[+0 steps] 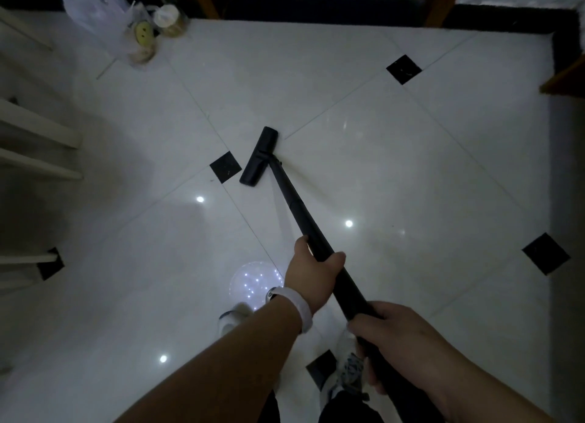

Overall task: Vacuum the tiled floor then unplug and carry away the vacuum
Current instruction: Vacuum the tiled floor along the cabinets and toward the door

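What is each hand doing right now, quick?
Left hand: grips the vacuum wand midway.
Right hand: grips the vacuum wand nearer the body.

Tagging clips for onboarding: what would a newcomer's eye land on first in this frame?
The black vacuum wand cuts diagonally across the middle, gripped by both hands: the left hand nearer the head, the right hand closer to the person. Its floor head lies on the glossy white tiled floor at centre, beside a black diamond inset. At top left, a clear plastic bag sits by the dark skirting.
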Action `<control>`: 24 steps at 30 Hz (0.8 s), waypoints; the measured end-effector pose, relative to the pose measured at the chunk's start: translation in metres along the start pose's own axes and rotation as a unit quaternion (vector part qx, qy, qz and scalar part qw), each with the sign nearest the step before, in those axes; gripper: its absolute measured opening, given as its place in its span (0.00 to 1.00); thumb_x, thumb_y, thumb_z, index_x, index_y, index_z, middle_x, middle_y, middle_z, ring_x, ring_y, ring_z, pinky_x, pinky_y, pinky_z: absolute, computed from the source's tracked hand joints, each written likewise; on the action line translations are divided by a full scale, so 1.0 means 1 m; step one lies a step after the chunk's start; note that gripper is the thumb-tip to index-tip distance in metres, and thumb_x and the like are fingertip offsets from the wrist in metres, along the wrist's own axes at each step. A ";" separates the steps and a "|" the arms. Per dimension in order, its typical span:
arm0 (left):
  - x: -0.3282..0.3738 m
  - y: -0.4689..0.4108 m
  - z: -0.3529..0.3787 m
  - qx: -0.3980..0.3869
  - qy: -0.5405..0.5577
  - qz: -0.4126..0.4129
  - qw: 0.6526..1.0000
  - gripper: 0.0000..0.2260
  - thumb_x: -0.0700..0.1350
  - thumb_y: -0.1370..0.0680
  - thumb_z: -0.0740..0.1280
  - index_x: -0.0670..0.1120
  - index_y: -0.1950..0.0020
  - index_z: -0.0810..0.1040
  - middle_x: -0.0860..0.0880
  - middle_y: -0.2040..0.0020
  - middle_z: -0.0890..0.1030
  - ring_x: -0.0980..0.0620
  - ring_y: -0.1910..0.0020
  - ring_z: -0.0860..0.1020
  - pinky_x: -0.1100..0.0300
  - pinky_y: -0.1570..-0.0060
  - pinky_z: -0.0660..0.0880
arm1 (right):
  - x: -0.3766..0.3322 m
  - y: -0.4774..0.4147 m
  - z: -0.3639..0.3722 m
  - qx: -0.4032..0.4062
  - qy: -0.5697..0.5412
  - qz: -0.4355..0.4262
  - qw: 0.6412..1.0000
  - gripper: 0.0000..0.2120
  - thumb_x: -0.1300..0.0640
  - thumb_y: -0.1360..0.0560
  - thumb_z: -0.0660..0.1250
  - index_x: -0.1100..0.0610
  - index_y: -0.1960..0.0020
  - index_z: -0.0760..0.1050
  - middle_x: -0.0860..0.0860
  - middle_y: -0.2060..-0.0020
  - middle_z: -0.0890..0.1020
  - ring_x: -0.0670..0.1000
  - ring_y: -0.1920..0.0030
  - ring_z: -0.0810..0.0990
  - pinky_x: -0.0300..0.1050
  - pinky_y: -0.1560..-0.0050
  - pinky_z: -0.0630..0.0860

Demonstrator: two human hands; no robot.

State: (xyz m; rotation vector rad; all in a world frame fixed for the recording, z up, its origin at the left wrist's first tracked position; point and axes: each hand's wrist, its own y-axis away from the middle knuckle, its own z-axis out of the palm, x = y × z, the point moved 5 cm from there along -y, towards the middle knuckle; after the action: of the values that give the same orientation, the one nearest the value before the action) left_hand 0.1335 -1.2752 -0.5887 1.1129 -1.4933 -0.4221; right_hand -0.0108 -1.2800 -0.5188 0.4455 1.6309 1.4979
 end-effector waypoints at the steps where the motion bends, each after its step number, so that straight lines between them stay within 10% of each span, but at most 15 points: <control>1: 0.000 -0.004 -0.006 0.006 0.005 -0.001 1.000 0.32 0.51 0.25 0.69 0.49 0.25 0.59 0.48 0.49 0.80 0.53 0.55 0.80 0.62 0.61 0.77 | -0.004 -0.003 0.005 -0.005 0.000 0.002 1.000 0.05 0.61 0.26 0.67 0.64 0.55 0.78 0.57 0.72 0.79 0.55 0.78 0.75 0.42 0.75 0.71; 24: -0.050 -0.041 -0.187 0.048 0.091 -0.009 0.995 0.31 0.48 0.23 0.68 0.51 0.24 0.58 0.51 0.54 0.79 0.56 0.58 0.80 0.67 0.64 0.74 | -0.060 -0.048 0.181 -0.022 0.094 0.005 0.995 0.04 0.60 0.25 0.66 0.57 0.52 0.79 0.54 0.71 0.80 0.54 0.77 0.77 0.40 0.75 0.73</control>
State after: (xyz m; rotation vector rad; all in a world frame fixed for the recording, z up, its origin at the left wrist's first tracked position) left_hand 0.3143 -1.1947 -0.5986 1.2080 -1.3556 -0.2565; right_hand 0.1763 -1.2207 -0.5281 0.2955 1.7369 1.6205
